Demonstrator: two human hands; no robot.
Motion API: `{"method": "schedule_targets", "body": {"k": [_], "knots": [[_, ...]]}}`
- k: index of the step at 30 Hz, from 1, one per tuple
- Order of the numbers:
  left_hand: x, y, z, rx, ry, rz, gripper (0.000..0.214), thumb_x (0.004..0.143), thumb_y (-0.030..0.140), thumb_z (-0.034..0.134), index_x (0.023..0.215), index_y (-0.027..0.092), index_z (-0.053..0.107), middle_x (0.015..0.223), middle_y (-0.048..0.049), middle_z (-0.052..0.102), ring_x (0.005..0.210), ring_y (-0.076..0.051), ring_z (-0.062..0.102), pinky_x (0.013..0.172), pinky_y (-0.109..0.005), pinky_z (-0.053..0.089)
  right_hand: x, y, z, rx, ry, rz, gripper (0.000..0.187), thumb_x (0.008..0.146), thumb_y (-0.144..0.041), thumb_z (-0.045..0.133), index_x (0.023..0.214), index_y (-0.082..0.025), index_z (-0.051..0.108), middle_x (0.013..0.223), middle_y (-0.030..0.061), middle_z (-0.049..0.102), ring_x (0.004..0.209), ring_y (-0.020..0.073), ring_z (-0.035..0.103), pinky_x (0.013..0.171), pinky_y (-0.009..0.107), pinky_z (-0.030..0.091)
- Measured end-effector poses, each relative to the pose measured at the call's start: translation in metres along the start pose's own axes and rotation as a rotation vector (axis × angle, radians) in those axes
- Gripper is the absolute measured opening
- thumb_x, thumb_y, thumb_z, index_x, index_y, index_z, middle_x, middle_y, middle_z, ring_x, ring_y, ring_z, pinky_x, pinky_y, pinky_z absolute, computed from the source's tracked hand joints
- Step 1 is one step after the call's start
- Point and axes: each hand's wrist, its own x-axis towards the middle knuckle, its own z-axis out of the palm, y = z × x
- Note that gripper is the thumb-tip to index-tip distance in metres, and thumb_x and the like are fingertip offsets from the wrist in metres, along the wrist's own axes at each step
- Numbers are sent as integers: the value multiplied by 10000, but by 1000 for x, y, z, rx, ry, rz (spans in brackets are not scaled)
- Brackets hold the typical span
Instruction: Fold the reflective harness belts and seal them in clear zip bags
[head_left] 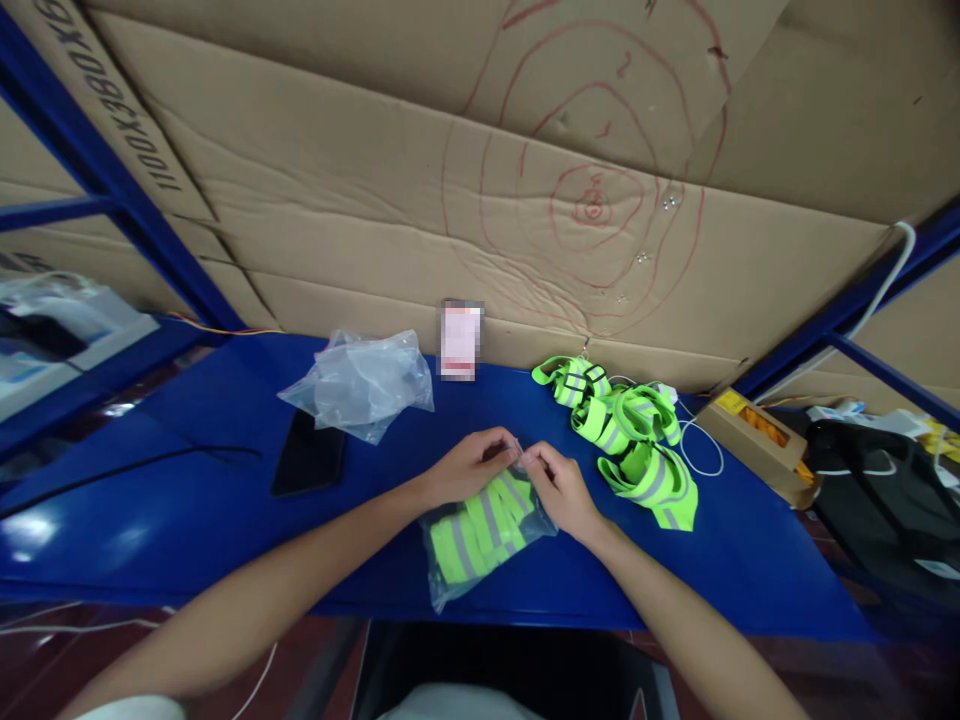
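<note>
A clear plastic bag lies near the front edge of the blue table, with a folded neon-yellow reflective strap inside it. At the bag's upper edge my left hand has its fingers closed on the plastic. Close beside it, my right hand pinches the same edge, the fingertips of both hands nearly touching. To the right lie several more bundled neon-yellow reflective straps, apart from my hands. A pile of clear plastic bags is at the back left.
A dark phone-like slab lies partly under the bag pile. A small blurred-out card or box leans on the cardboard wall. At right are an open cardboard box, a white cable and a black bag.
</note>
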Motion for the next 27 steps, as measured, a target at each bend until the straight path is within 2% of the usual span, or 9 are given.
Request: {"method": "schedule_targets", "body": {"k": [4, 7, 10, 13, 17, 22, 27], "knots": [[3, -4, 0, -106, 12, -69, 343, 895, 486, 597, 897, 145, 629, 814, -13, 613, 723, -131, 530, 672, -250, 399, 1, 1, 1, 6, 27, 16, 272, 981, -445, 502, 888, -210, 601, 581, -60, 443, 522, 101, 432, 534, 233, 304], [3, -7, 0, -180, -34, -142, 350, 861, 489, 648, 902, 141, 643, 769, 2, 603, 686, -121, 521, 643, -240, 376, 1, 3, 1, 5, 41, 18, 261, 980, -437, 508, 893, -207, 594, 578, -65, 439, 520, 97, 426, 535, 229, 299], [3, -8, -1, -166, -56, -116, 351, 853, 484, 664, 886, 135, 656, 743, 3, 598, 670, -119, 509, 632, -242, 361, 1, 3, 1, 4, 34, 22, 265, 981, -446, 505, 901, -208, 590, 584, -65, 444, 525, 98, 429, 538, 228, 301], [3, -6, -3, -153, -8, -81, 323, 846, 456, 674, 855, 133, 660, 761, -11, 621, 695, -128, 528, 661, -251, 381, 2, 3, 0, 5, 15, 33, 272, 982, -458, 499, 910, -210, 585, 586, -66, 444, 523, 100, 433, 532, 227, 300], [5, -2, -8, -203, 84, -120, 270, 827, 416, 693, 837, 148, 663, 784, -13, 647, 723, -139, 565, 703, -260, 412, 3, 4, -1, 10, 2, 28, 288, 982, -461, 497, 859, -207, 558, 588, -67, 439, 528, 96, 421, 536, 226, 300], [5, 3, -7, -247, 93, -106, 317, 881, 452, 624, 792, 153, 678, 828, -28, 673, 788, -160, 596, 758, -272, 434, 3, 3, -1, 25, 26, 8, 287, 975, -454, 515, 844, -203, 564, 568, -74, 405, 514, 88, 386, 529, 224, 282], [6, 1, -8, -211, 106, -92, 380, 922, 504, 554, 897, 162, 716, 884, -37, 704, 815, -171, 625, 759, -272, 465, 3, 3, -1, 19, 72, 14, 287, 957, -453, 541, 821, -203, 576, 539, -80, 374, 500, 88, 359, 525, 226, 280]]}}
